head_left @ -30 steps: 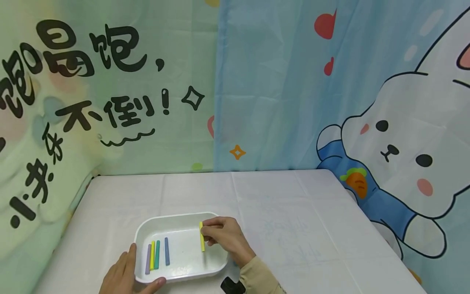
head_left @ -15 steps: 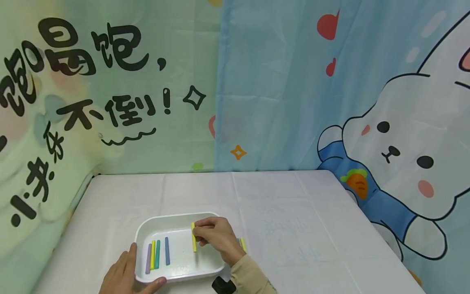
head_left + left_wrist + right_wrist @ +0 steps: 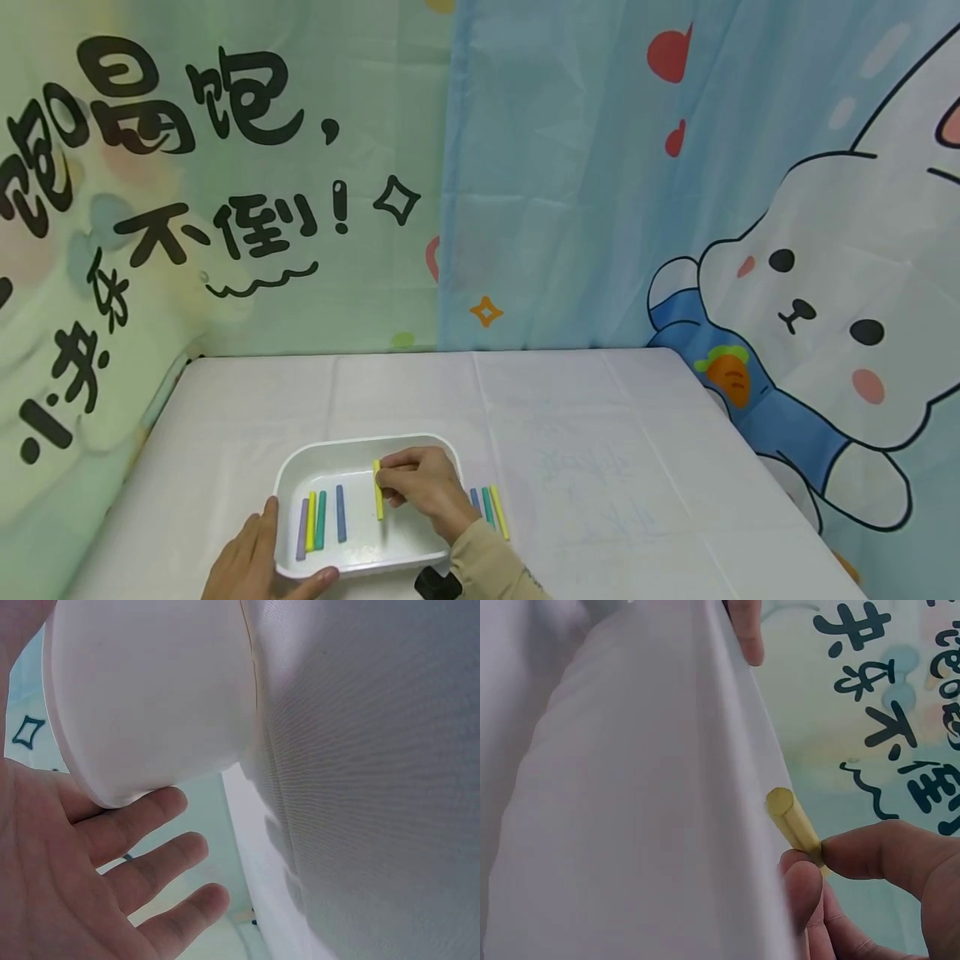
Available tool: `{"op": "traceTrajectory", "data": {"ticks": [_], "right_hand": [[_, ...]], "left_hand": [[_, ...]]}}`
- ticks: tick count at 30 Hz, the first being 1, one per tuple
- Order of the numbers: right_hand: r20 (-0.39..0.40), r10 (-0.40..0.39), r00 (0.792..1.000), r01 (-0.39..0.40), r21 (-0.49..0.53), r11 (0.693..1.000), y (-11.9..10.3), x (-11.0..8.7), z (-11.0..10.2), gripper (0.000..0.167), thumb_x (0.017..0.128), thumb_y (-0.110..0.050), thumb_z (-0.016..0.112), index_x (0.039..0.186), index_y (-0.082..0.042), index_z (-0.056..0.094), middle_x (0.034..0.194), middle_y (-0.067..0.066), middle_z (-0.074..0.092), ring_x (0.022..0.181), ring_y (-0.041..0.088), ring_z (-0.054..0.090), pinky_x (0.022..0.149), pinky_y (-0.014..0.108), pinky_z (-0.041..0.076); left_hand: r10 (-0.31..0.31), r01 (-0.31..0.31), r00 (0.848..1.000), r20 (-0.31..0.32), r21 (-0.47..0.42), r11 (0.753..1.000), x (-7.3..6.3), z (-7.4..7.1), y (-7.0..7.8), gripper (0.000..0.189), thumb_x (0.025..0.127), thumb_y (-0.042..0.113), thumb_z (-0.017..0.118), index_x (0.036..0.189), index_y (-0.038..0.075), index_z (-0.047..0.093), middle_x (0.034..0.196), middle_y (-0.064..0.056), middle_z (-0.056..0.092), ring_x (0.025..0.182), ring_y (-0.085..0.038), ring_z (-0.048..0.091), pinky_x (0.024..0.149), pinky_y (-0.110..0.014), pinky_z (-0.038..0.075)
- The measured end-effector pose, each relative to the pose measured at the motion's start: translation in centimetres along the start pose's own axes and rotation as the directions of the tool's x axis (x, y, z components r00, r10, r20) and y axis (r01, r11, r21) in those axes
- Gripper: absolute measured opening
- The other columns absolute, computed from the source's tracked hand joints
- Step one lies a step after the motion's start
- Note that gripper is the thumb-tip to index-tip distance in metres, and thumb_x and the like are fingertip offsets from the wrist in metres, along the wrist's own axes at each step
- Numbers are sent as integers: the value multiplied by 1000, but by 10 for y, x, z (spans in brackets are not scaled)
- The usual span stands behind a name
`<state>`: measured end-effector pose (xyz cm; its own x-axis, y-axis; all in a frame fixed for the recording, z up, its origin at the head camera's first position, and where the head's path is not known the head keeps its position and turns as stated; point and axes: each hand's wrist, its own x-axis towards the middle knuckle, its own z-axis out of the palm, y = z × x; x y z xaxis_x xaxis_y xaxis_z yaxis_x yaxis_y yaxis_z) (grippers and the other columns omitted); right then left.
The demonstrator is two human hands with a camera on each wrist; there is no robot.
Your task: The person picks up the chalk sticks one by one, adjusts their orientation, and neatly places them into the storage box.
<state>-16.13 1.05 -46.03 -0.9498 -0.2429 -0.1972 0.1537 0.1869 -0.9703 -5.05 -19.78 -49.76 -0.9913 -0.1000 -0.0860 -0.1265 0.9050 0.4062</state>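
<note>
In the head view my right hand (image 3: 427, 487) pinches a yellow chalk stick (image 3: 378, 492) between thumb and fingertips, over the middle of a white tray (image 3: 360, 444). The right wrist view shows the round end of that yellow chalk (image 3: 781, 802) sticking out past the fingers. Inside the tray, toward its left, lie a purple chalk (image 3: 302, 529), a yellow chalk (image 3: 311, 521), a green chalk (image 3: 321, 519) and a blue chalk (image 3: 341, 512). My left hand (image 3: 251, 558) rests against the tray's left corner; in the left wrist view its fingers are extended along the outer wall (image 3: 150, 697).
Right of the tray, on the white tablecloth (image 3: 600, 467), lie a blue chalk (image 3: 475, 500), a green chalk (image 3: 488, 507) and a yellow chalk (image 3: 499, 512), partly behind the right forearm. A printed curtain (image 3: 540, 183) hangs behind the table.
My right hand has carried the yellow chalk leftward across the tray, nearer the chalks in it. The chalks to the right of the tray have come into view. My left hand has stayed put.
</note>
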Motion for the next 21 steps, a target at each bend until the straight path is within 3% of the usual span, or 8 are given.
{"op": "traceTrajectory", "data": {"ticks": [7, 16, 21], "right_hand": [[-11, 13, 1000, -14, -51, 999, 3, 4, 10, 17, 81, -4, 73, 98, 0, 73, 78, 6, 71, 61, 13, 64, 59, 28, 58], [-23, 22, 999, -24, -87, 996, 1, 6, 21, 14, 80, -1, 75, 94, -1, 74, 73, 3, 69, 60, 10, 63, 57, 25, 57], [-20, 28, 999, -30, -110, 993, 3, 9, 26, 13, 80, -1, 75, 93, -1, 74, 72, 1, 69, 60, 9, 62, 57, 24, 57]], "left_hand": [[-11, 11, 1000, 7, 8, 1000, 1, 2, -1, 141, 70, 91, 58, 152, -17, 21, 134, -26, 50, 114, -36, 52, 109, -61, 39], [52, -51, 993, -103, 11, 999, -2, 6, -3, 136, 71, 87, 63, 149, -18, 27, 130, -26, 53, 112, -35, 55, 101, -55, 46], [73, -71, 988, -133, 21, 997, -3, 6, -2, 134, 72, 85, 65, 148, -18, 30, 126, -25, 55, 107, -33, 56, 98, -52, 48]]}}
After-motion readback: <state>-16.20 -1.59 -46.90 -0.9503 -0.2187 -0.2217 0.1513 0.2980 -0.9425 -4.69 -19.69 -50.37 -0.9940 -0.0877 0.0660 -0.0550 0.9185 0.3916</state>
